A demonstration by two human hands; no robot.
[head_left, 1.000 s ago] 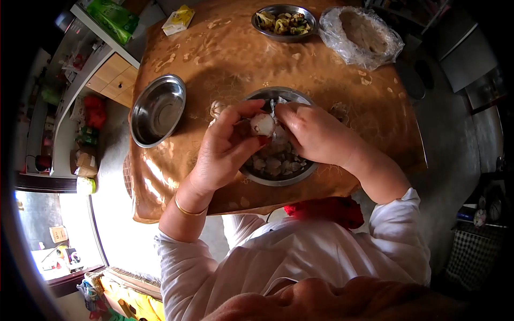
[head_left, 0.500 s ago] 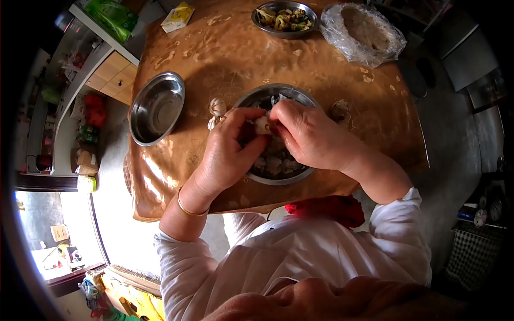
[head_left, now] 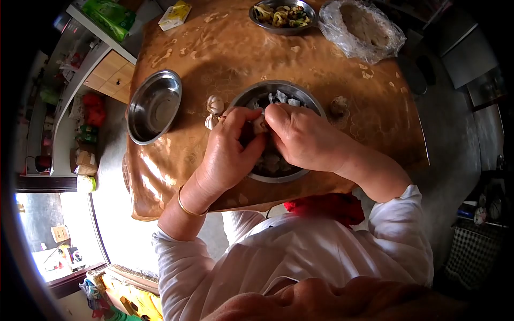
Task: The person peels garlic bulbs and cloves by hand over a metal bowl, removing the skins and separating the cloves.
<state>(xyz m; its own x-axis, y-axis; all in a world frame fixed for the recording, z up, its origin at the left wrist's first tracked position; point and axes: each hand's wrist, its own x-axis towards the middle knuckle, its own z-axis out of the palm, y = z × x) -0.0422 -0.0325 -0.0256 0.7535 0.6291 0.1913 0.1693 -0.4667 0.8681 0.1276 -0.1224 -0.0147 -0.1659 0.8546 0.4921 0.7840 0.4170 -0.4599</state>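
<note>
Over a metal bowl [head_left: 316, 102], my left hand [head_left: 225, 148] is closed around a pale garlic bulb [head_left: 260, 126], pinched between thumb and fingers. My right hand [head_left: 306, 137] is closed too, its thumb and fingertips pressed against the garlic from the other side; its fingertips are partly hidden. White papery garlic skins [head_left: 284, 98] lie in the bowl beneath both hands. Just left of this bowl, whole garlic bulbs [head_left: 214, 104] rest on the tablecloth.
An oval metal basin [head_left: 140, 125] stands at the left of the brown-covered table [head_left: 203, 64]. At the back are a bowl of cooked food [head_left: 284, 16], a plastic-wrapped round item [head_left: 393, 43] and a yellow-white packet [head_left: 174, 16]. A small brownish scrap [head_left: 339, 105] lies right of the bowl.
My right hand has shifted slightly left and closed in tighter against the garlic, uncovering more skins at the bowl's far side. The view has moved slightly; my left hand keeps its grip.
</note>
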